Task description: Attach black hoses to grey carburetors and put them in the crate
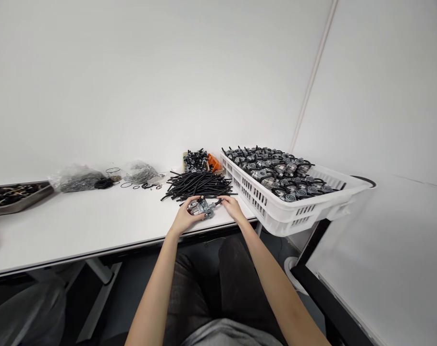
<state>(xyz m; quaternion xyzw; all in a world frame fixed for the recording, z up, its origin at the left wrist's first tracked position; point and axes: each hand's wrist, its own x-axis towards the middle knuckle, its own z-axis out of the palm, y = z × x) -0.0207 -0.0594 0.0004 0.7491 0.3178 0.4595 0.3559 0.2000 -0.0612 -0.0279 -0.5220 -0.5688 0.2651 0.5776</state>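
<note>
My left hand point(185, 217) is wrapped round a silvery metal carburetor-like part point(203, 207) near the table's front edge. On its right side, my right hand point(232, 207) pinches a short black tube point(218, 202) against the part's end. Just behind both hands lies a loose pile of black rubber tubes point(198, 184). To the right, a white slotted basket point(276, 211) holds several rows of similar metal parts with black tubes on them point(272, 170).
Behind the tube pile are a bin of small black and metal fittings point(195, 161) and an orange container point(214, 163). Further left lie plastic bags point(76, 178), black rings point(126, 184) and a metal tray point(21, 204) of small parts. A wall rises behind the table point(95, 226).
</note>
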